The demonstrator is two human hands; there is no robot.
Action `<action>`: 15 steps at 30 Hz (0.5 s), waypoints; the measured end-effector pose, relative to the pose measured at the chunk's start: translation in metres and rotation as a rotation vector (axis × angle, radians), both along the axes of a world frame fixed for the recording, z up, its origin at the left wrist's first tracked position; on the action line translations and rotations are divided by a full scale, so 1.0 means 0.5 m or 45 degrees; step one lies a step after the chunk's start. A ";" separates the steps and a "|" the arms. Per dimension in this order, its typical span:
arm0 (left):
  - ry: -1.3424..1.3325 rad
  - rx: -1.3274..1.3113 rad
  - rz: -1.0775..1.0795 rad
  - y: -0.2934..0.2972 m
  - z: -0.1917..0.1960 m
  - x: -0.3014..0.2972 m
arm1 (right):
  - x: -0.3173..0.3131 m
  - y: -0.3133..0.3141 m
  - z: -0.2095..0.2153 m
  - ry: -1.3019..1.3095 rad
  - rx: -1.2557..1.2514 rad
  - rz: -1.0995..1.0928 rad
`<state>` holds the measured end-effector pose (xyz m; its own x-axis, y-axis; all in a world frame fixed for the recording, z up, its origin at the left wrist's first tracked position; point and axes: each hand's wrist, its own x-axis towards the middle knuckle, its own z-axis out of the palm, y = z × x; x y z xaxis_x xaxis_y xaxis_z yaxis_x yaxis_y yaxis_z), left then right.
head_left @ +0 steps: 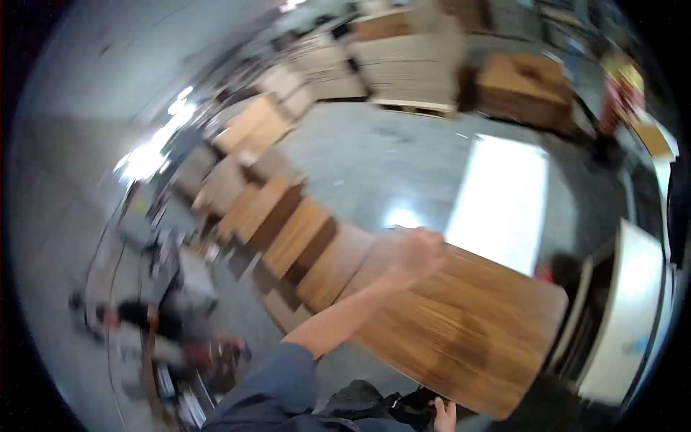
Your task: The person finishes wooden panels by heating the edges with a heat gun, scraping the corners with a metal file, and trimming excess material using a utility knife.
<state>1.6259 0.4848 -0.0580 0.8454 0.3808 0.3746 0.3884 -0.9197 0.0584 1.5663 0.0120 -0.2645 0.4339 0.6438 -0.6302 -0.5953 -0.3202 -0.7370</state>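
Brown, streaky-grained, round-cornered board reaches from left hand to right hand; whether their fingers grip, I cannot tell.

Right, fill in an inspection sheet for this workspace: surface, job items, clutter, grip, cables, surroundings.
Surface: grey floor, smooth, with a bright light reflection.
Job items: large wood-grain board with rounded corners, in front of the person.
Clutter: row of wood-grain stacks left of the board; white panel beyond it; pale upright panel at right.
Grip: left hand at the board's far edge, right hand at its near edge; blur hides how firmly either holds.
Cables: nothing seen for certain; the left side is blurred.
Surroundings: big cartons on a pallet; another person at upper right.
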 end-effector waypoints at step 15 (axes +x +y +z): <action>-1.416 -0.910 1.126 0.350 0.229 -0.833 | -0.298 0.216 0.447 -1.154 -0.439 1.806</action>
<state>1.2093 0.6599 0.0563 -0.2896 0.9430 0.1639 0.2330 -0.0966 0.9677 1.4172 0.1202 -0.0409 -0.0427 0.7075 -0.7054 0.8073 -0.3916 -0.4416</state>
